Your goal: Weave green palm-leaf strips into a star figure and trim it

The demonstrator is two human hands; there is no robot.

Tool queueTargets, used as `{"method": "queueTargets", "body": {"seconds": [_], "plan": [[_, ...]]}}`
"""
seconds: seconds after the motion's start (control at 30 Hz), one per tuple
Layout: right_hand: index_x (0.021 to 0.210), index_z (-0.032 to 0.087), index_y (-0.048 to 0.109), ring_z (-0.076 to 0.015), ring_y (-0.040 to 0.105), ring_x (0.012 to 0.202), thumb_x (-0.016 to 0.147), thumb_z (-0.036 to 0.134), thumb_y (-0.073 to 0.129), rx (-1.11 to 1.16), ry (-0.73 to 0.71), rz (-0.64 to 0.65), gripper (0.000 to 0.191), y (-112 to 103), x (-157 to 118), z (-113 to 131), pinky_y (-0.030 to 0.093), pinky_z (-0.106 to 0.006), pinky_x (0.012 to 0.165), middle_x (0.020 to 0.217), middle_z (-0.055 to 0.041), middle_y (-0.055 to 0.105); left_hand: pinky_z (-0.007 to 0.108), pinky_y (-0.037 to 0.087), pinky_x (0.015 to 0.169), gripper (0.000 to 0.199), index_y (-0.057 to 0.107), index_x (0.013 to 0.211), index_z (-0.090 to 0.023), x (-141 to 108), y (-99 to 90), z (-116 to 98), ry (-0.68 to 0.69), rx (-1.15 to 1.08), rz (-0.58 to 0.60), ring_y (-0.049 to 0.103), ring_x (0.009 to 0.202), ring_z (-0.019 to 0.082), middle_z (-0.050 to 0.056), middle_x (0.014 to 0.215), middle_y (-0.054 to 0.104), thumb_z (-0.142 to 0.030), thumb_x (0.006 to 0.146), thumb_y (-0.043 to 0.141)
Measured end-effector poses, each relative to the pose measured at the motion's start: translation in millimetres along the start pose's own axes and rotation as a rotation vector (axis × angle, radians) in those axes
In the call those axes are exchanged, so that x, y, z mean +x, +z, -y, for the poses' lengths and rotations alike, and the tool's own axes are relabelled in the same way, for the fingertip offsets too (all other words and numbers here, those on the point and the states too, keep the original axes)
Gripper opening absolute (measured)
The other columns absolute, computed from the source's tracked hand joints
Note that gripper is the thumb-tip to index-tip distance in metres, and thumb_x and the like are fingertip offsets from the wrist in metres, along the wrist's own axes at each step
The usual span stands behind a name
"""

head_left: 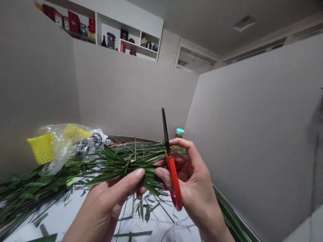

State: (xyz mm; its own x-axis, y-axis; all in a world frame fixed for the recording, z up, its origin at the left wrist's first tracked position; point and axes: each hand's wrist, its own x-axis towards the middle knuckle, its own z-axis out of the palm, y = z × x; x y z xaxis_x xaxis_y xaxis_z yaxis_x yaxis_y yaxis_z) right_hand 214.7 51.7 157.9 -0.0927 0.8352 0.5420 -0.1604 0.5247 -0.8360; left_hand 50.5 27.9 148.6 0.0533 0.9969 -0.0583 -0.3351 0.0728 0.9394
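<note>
A green leaf piece, with narrow blades fanning out from a tied or folded middle, is held up over the table. My left hand pinches it near the middle, thumb on top and the other fingers mostly hidden beneath. On the other side, my right hand touches the right-hand blades with thumb and fingertips. That same hand also holds scissors with red handles, standing nearly upright. Their dark blades point up and look closed together.
Long green leaves are heaped at the left and back, and more lie at the right. Leaf scraps litter the white table. A clear plastic bag, yellow mesh and teal-lidded jar stand near the wall.
</note>
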Motion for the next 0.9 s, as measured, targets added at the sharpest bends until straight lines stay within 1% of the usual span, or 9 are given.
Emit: {"method": "queueTargets", "body": {"seconds": [0.1,0.2,0.3,0.37,0.47,0.57,0.7,0.8,0.9], "plan": [[0.110,0.032,0.060,-0.0107,0.067,0.064,0.076,0.017,0.086,0.020,0.007,-0.003,0.045,2.1,1.6,1.1,0.051,-0.018,0.050,0.079,0.0059,0.074,0.039,0.045,0.100,0.031,0.066,0.053,-0.026,0.0,1.1,-1.8,-0.020,-0.014,0.015,0.061,0.076,0.024,0.001,0.077,0.076,-0.045,0.075,0.077],[0.109,0.031,0.060,-0.0102,0.068,0.069,0.076,0.015,0.085,0.015,-0.006,-0.016,0.044,3.6,4.0,1.0,0.055,-0.018,0.061,0.078,0.0064,0.073,0.040,0.046,0.097,0.032,0.068,0.052,-0.026,-0.4,-0.2,-1.7,-0.061,0.026,-0.009,0.055,0.068,0.022,-0.001,0.064,0.067,-0.051,0.069,0.081],[0.107,0.030,0.061,-0.0096,0.069,0.074,0.074,0.012,0.086,0.036,-0.012,-0.004,0.045,2.5,5.8,0.5,0.057,-0.018,0.069,0.079,0.0067,0.073,0.037,0.048,0.091,0.033,0.070,0.051,-0.026,0.0,-0.5,-1.4,-0.100,0.054,-0.078,0.053,0.068,0.022,-0.001,0.059,0.062,-0.053,0.064,0.084],[0.107,0.029,0.061,-0.0096,0.070,0.072,0.077,0.015,0.085,0.062,-0.019,-0.006,0.041,0.8,6.5,0.7,0.058,-0.017,0.065,0.079,0.0060,0.074,0.034,0.049,0.086,0.028,0.072,0.054,-0.026,0.1,0.2,-2.0,-0.101,0.013,-0.112,0.055,0.069,0.021,-0.002,0.060,0.064,-0.048,0.066,0.085],[0.111,0.027,0.061,-0.0106,0.072,0.066,0.085,0.023,0.082,0.091,-0.012,-0.063,0.034,-1.0,6.9,1.3,0.057,-0.016,0.055,0.081,0.0037,0.074,0.027,0.052,0.074,0.023,0.075,0.057,-0.025,-0.9,-0.2,-3.3,-0.039,-0.089,-0.149,0.059,0.070,0.019,-0.002,0.059,0.066,-0.042,0.065,0.089],[0.110,0.026,0.062,-0.0119,0.072,0.064,0.085,0.024,0.082,0.117,-0.005,-0.094,0.032,0.7,6.3,1.2,0.056,-0.015,0.050,0.079,0.0028,0.074,0.022,0.052,0.066,0.023,0.075,0.057,-0.022,-0.7,-2.7,-4.2,-0.032,-0.214,-0.251,0.062,0.070,0.017,-0.001,0.062,0.069,-0.036,0.063,0.093],[0.103,0.028,0.067,-0.0126,0.072,0.063,0.077,0.016,0.085,0.129,0.000,-0.024,0.034,7.1,4.4,-1.3,0.054,-0.015,0.046,0.077,0.0032,0.077,0.022,0.055,0.063,0.022,0.073,0.055,-0.019,2.8,-2.0,-7.0,-0.049,-0.368,-0.301,0.061,0.063,0.014,-0.001,0.057,0.062,-0.024,0.070,0.088],[0.103,0.030,0.069,-0.0151,0.076,0.071,0.074,0.012,0.085,0.150,0.022,0.046,0.038,12.2,1.8,-6.7,0.056,-0.017,0.049,0.081,0.0035,0.078,0.023,0.058,0.066,0.019,0.075,0.057,-0.017,2.4,1.3,-9.7,-0.026,-0.415,-0.288,0.063,0.063,0.013,0.002,0.064,0.068,-0.018,0.073,0.084],[0.105,0.032,0.070,-0.0152,0.076,0.076,0.072,0.013,0.088,0.154,0.035,0.033,0.042,15.8,-1.8,-15.1,0.053,-0.016,0.051,0.081,0.0048,0.076,0.026,0.059,0.070,0.013,0.078,0.061,-0.016,-1.2,3.3,-9.8,-0.033,-0.436,-0.265,0.065,0.065,0.015,0.003,0.066,0.071,-0.018,0.073,0.084]]}}
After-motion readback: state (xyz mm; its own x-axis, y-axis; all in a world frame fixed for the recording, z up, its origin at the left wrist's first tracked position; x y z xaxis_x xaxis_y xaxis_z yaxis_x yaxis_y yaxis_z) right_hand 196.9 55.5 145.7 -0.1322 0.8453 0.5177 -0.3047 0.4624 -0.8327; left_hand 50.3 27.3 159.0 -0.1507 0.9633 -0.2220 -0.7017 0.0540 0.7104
